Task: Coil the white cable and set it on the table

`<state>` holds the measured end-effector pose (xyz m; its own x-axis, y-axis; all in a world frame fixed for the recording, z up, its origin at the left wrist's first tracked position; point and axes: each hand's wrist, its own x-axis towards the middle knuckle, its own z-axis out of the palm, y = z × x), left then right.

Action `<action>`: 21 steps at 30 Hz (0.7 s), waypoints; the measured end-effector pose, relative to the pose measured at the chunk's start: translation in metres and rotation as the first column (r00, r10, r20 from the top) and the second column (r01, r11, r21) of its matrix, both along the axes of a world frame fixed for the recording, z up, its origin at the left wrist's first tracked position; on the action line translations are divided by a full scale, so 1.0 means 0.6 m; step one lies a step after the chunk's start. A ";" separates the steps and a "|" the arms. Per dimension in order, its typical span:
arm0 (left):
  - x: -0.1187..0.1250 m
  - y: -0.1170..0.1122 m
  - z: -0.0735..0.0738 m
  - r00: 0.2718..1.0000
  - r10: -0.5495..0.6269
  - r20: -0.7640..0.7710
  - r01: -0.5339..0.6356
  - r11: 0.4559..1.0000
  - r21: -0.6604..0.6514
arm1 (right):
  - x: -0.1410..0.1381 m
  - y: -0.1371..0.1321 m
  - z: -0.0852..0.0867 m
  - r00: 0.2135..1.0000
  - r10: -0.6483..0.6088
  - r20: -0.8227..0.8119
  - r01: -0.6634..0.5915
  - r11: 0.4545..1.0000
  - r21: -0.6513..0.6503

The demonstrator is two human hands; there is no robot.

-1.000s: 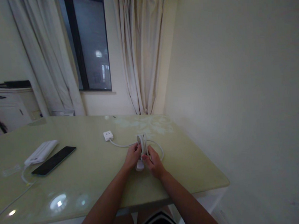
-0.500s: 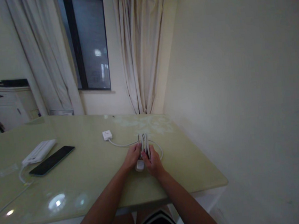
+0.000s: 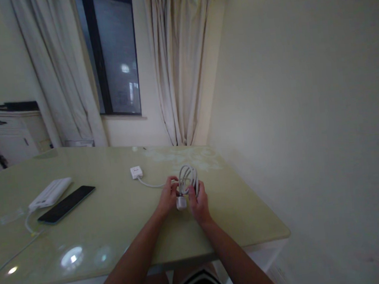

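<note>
A looped white power cord [image 3: 188, 174] is held over the table between my two hands. My right hand [image 3: 199, 201] grips the right side of the loops, thumb across them. On the other side, my left hand [image 3: 168, 197] has its fingers closed around the cord where it runs off to the left. A white plug [image 3: 181, 203] hangs at the bottom of the loops, between the hands. From my left hand the cord leads to a small white socket block [image 3: 136, 172] lying on the table.
To the left lie a black phone [image 3: 67, 205] and a white power bank [image 3: 50, 192] with a white cable [image 3: 16, 254]. The pale green tabletop [image 3: 118, 236] ends at a front edge near me. A wall [image 3: 301, 128] rises along its right side.
The loops have turned and opened into a rounder coil, shifted slightly right. The loose cord bend right of my right hand is gone. The plug has risen a little.
</note>
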<state>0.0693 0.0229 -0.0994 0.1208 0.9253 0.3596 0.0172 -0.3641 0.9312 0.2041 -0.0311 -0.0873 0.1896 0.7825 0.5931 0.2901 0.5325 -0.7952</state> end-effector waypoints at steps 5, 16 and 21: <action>-0.003 -0.007 -0.006 0.961 -0.083 -0.262 0.122 0.983 0.134 | 0.009 0.008 -0.005 0.990 -0.020 -0.141 0.017 1.000 -0.021; -0.023 -0.010 0.009 0.547 0.380 -0.746 0.177 0.819 0.546 | 0.016 0.008 0.018 0.856 0.100 -0.507 -0.133 0.991 -0.029; 0.002 -0.030 0.006 0.562 0.445 -0.697 0.262 0.704 0.660 | 0.040 0.033 0.016 0.768 0.096 -0.633 -0.220 0.968 -0.120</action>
<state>0.0706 0.0052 -0.0959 0.5923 0.5063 0.6268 0.6449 -0.7642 0.0079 0.2284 -0.0115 -0.0778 0.3301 0.9131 0.2393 -0.3729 0.3591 -0.8556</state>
